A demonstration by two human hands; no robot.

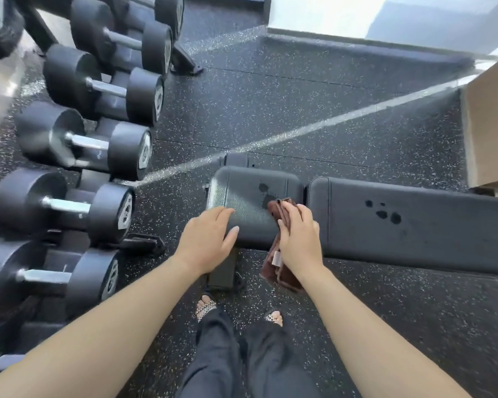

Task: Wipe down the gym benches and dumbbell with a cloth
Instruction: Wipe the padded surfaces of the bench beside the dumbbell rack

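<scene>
Brown cloth (283, 275), gripped in the right hand (298, 239), sat at the seat pad's (242, 193) right edge beside a wet blotch (263, 188). The left hand (207, 238) rested flat on its near edge. Drips (385, 215) on the back pad (431, 239) and the dumbbells (66, 202) looked not yet wiped.

Left hand (207, 237) flat, right hand (298, 239) curled.
</scene>
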